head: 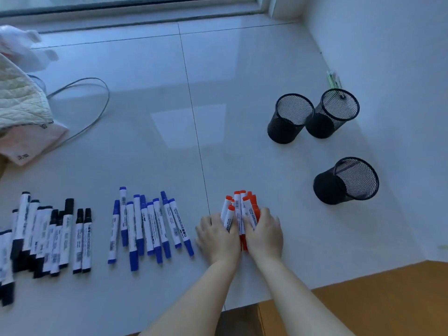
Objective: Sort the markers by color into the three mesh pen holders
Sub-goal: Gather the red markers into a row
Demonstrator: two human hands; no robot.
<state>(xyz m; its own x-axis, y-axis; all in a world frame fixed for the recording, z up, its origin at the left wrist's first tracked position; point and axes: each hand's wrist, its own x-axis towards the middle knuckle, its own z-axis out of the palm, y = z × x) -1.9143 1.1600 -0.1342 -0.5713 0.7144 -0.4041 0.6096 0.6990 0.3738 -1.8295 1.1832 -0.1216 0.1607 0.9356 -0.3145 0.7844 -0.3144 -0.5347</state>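
Observation:
A bundle of red markers [238, 204] lies on the white tiled surface, pressed together from both sides by my left hand [218, 235] and my right hand [265, 232]. Left of them lies a row of blue markers [148, 226], and farther left a group of black markers [51, 235]. Three black mesh pen holders stand at the right: one at the back [289, 118], another touching its right side [333, 113], and a third nearer to me [348, 180]. All three look empty.
A quilted cloth and a white bag [21, 112] sit at the far left, with a grey cable loop [97, 103] beside them. A white wall [400, 93] rises at the right. The tile edge drops to a wooden floor [378, 294] at the lower right.

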